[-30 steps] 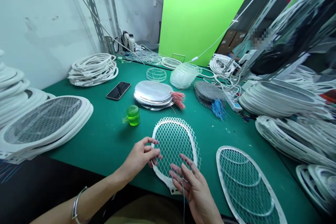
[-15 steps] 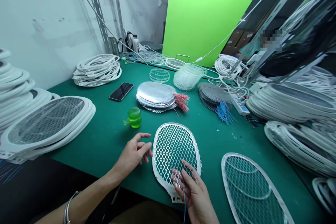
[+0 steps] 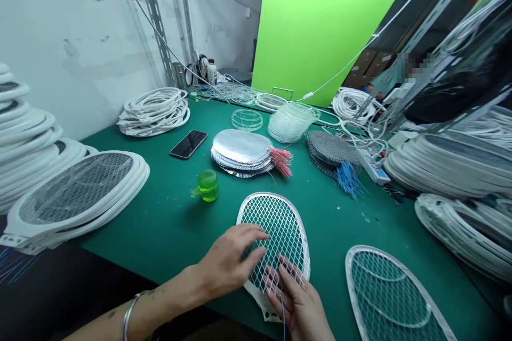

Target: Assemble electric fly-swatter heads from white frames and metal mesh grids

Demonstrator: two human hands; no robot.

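In front of me, a white racket frame point(image 3: 256, 294) lies at the table's front edge with a diamond-patterned metal mesh point(image 3: 276, 219) over its oval. My right hand point(image 3: 300, 301) grips the lower right part of the mesh, its thumb on top and some fingers showing through from beneath. A thin blue wire point(image 3: 284, 313) hangs down by this hand's palm. Over the left side of the mesh is my left hand point(image 3: 236, 258), its thumb and fingers apart and holding nothing; whether it touches the mesh I cannot tell. Another racket frame with mesh point(image 3: 394, 287) lies at the right.
Behind the frame are silver mesh sheets point(image 3: 242, 146) with red wires, dark mesh sheets point(image 3: 332, 150) with blue wires, and a green jar point(image 3: 208, 186). A phone point(image 3: 189, 144) lies further left. Stacks of white racket frames point(image 3: 80, 192) line both sides. A green board point(image 3: 324, 26) stands behind.
My left hand has moved right, from beside the racket frame to over the mesh. My right hand keeps its hold on the mesh. The view has shifted slightly.
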